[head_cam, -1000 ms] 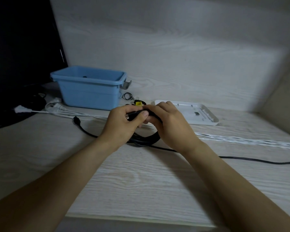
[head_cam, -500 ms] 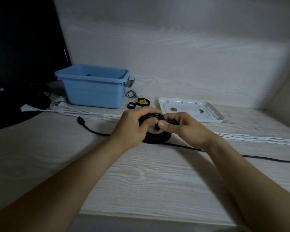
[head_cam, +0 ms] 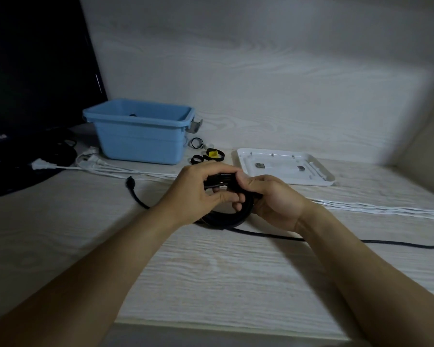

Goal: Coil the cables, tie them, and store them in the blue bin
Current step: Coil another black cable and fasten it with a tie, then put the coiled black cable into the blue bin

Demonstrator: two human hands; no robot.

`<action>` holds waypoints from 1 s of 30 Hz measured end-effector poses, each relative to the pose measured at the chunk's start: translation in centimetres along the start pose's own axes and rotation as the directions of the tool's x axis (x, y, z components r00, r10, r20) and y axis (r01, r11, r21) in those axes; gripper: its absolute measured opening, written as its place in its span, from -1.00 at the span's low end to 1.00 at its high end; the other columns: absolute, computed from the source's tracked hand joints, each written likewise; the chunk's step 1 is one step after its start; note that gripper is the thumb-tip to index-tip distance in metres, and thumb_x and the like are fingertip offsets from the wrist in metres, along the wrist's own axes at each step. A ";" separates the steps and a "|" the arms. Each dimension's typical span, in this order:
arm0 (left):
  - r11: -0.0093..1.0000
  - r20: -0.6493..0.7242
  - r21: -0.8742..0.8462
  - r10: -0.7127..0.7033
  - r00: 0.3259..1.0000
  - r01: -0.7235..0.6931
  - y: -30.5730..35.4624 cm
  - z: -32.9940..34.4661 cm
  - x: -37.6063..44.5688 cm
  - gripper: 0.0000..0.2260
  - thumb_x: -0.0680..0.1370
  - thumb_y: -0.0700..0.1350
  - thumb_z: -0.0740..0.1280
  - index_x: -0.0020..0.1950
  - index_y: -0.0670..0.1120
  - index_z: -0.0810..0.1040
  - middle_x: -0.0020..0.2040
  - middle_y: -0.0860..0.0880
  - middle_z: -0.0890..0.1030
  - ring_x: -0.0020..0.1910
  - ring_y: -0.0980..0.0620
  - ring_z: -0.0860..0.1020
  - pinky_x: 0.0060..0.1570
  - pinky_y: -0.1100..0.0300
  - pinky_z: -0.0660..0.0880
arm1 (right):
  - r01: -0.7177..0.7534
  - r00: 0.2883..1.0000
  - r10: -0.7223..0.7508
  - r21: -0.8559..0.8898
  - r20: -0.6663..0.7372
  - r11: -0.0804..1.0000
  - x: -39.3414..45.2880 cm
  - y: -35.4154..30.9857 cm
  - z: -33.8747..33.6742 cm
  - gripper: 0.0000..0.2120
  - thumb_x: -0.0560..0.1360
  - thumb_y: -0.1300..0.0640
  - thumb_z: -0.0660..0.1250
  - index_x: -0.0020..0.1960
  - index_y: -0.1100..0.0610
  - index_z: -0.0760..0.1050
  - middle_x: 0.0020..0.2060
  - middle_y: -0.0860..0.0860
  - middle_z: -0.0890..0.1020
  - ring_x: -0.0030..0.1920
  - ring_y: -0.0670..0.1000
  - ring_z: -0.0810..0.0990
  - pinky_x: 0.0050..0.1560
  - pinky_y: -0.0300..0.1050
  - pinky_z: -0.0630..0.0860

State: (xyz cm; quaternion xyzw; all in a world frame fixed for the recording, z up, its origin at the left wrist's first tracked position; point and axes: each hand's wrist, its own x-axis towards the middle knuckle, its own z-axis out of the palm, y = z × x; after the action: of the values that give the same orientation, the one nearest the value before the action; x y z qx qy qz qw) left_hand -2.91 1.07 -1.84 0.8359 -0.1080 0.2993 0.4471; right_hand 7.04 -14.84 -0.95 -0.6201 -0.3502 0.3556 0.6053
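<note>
Hands: two, gripping one black cable coil (head_cam: 226, 216).

Since a second ago, the right hand (head_cam: 273, 204) has been turned over: its back was uppermost then, whereas its palm is now shown, thumb on top of the coiled black rubber cable (head_cam: 226, 216). It has been drawn off toward 3 o'clock of the coil, which was largely covered before. The left hand (head_cam: 198, 194) has been kept clamped on the coil's top at 9 o'clock, its thumb now tucked underneath. More of the coil's lower loop is exposed at 6 o'clock.
</note>
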 end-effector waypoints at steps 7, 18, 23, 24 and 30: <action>0.990 -0.138 0.104 0.113 0.984 -0.099 -0.2 -0.1 0.1 -0.77 0.40 -0.17 0.57 0.03 -0.13 0.69 -0.11 0.05 0.71 -0.10 0.21 0.66 -0.03 0.37 0.52 | 0.066 0.997 -0.068 -0.064 -0.032 0.996 -0.1 -0.3 0.0 -0.69 0.65 0.08 0.16 -0.08 0.29 0.52 -0.32 0.11 0.54 -0.26 0.04 0.53 -0.08 -0.08 0.44; 0.806 -0.189 0.580 0.278 0.942 -0.122 -0.2 -0.2 1.0 -0.77 0.43 0.04 0.49 -0.02 -0.08 0.68 -0.10 0.02 0.69 -0.06 -0.01 0.57 0.05 0.09 0.34 | 0.479 0.822 -0.512 -0.184 -0.248 0.859 0.7 0.6 0.7 -0.82 0.46 0.19 0.39 -0.03 0.30 0.53 -0.28 0.09 0.65 -0.23 0.04 0.62 -0.06 -0.12 0.60; 0.812 0.071 0.578 0.047 0.996 -0.080 0.9 -0.1 1.7 -0.72 0.64 -0.03 0.25 0.34 -0.01 0.46 0.09 0.00 0.60 0.04 -0.04 0.51 -0.04 0.15 0.36 | 0.527 0.793 -0.583 -0.282 -0.175 0.802 0.5 0.3 0.2 -0.91 0.58 0.24 0.32 0.00 0.27 0.53 -0.19 0.18 0.65 -0.16 0.05 0.62 -0.02 -0.14 0.58; 0.812 0.088 0.577 0.044 0.995 -0.087 1.1 0.0 1.9 -0.74 0.65 -0.04 0.22 0.34 -0.01 0.47 0.08 -0.01 0.61 0.01 -0.04 0.53 -0.05 0.11 0.40 | 0.535 0.783 -0.596 -0.296 -0.178 0.791 0.6 0.4 0.0 -0.89 0.60 0.24 0.29 0.04 0.29 0.53 -0.17 0.18 0.65 -0.15 0.05 0.63 -0.01 -0.12 0.58; 0.826 -0.182 0.559 0.035 0.983 0.074 1.5 -1.3 3.9 -0.78 0.64 -0.12 0.16 0.06 -0.20 0.55 -0.10 -0.20 0.62 -0.11 -0.24 0.55 -0.15 -0.08 0.47 | 0.308 0.772 -0.387 -0.236 -0.505 0.922 0.7 1.1 -1.9 -0.69 0.68 -0.01 0.13 0.23 0.17 0.50 -0.13 0.00 0.60 -0.09 -0.10 0.58 0.01 -0.15 0.48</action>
State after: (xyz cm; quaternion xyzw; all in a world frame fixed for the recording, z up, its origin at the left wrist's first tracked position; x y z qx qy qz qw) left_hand -0.99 1.60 2.11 0.9003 0.0354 0.3890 0.1918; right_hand 9.03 -15.18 -1.99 -0.6602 -0.2970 0.0219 0.6895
